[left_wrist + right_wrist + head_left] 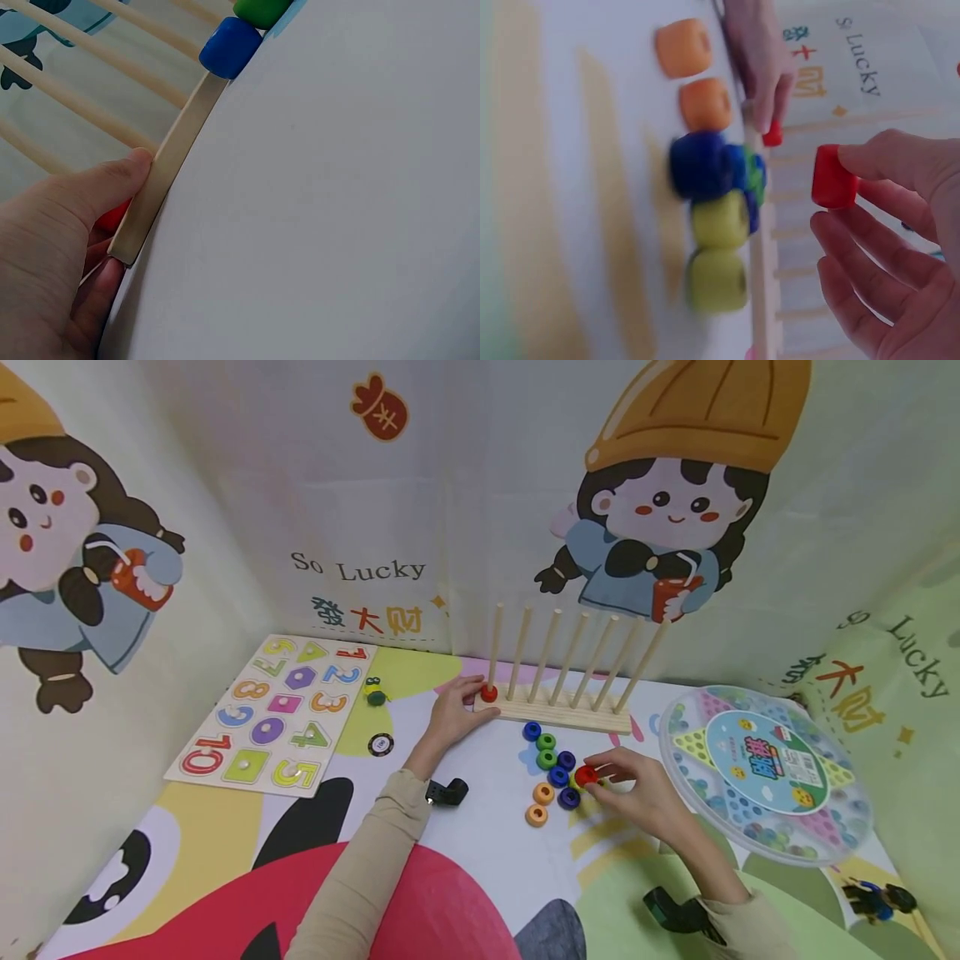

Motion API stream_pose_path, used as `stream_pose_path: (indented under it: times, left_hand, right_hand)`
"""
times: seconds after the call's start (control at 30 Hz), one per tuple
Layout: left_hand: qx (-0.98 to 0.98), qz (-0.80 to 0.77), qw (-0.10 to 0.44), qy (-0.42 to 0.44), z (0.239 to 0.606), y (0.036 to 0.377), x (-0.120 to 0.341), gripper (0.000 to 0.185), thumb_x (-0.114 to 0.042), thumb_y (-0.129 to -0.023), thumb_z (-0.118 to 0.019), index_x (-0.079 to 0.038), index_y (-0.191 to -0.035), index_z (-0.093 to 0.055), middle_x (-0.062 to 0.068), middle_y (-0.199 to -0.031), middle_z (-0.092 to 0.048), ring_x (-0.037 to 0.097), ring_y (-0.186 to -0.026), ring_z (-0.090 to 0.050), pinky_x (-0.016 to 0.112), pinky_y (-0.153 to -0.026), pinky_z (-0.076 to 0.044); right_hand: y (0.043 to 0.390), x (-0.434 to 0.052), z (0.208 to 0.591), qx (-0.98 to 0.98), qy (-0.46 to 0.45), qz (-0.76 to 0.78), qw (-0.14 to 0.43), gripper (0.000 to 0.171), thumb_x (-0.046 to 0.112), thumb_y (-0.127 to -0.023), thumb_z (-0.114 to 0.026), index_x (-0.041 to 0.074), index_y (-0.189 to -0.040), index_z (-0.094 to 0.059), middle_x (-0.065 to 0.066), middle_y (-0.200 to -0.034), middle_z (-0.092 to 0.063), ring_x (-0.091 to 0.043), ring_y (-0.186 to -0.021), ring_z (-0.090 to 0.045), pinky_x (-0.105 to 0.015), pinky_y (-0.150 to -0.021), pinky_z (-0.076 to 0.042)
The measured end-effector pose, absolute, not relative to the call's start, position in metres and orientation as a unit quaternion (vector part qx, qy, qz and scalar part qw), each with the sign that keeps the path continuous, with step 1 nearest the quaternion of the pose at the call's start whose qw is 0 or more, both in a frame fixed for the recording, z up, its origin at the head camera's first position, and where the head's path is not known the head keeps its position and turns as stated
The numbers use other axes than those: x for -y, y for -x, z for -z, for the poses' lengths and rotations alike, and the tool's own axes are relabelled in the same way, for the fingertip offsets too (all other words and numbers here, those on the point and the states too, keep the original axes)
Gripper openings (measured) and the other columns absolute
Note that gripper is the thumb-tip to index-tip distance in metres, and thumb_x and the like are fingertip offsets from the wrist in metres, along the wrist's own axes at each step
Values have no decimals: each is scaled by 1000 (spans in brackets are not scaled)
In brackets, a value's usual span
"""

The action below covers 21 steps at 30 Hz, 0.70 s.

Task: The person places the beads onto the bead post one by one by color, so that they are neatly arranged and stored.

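A wooden peg rack with a row of upright rods stands at the back of the table. A red bead sits at the foot of its leftmost rod. My left hand grips the rack's left end, thumb along the front edge. Between thumb and fingertips, my right hand pinches another red bead, held above the loose beads. Those lie in front of the rack: blue, green, orange, dark purple-blue and yellow, the yellow mostly hidden in the head view.
At the left lies a number and shape puzzle board. Beside it are a small green toy and a black-and-white round chip. A round clear game case lies at right, with a small figure near the right edge.
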<state>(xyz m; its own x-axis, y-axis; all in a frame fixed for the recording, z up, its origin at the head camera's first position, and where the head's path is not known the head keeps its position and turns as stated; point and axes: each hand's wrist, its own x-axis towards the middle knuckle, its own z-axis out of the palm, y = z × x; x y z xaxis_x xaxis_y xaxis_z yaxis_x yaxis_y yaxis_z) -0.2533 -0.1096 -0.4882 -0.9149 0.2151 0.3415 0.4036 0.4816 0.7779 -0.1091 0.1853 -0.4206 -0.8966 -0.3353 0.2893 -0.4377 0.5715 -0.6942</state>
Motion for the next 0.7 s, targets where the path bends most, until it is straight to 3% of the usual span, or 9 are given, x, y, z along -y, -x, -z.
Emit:
stream_pose_path:
  times: [0.17,0.37,0.7]
  left_hand:
    - [858,473,93,179,489,252,110,59,-28,-80,-82,4,-126,-64,11,-136,-59,25,-108,-60,33,-89,-53]
    - [865,471,73,158,493,252,109,59,-21,-79,-84,2,-129,-62,10,-137,-58,25,-113,-60,34,-93,-52]
    - [872,456,75,159,490,256,108,59,-24,-80,-83,1,-129,-63,9,-139,-57,25,-120,-56,36,-95,-51]
  right_hand:
    - [125,-169,411,880,-210,-420,75,24,0,-80,-79,2,-104,-73,-9,-98,-72,-26,-85,-70,-41,-72,-59]
    - [149,-141,387,877,-201,-427,88,25,4,-82,-78,2,-107,-74,-10,-100,-71,-27,-87,-70,-43,-75,-59]
    - [183,-114,343,867,-212,-434,125,26,3,-85,-74,-3,-110,-72,-17,-105,-70,-30,-92,-68,-44,-77,-59]
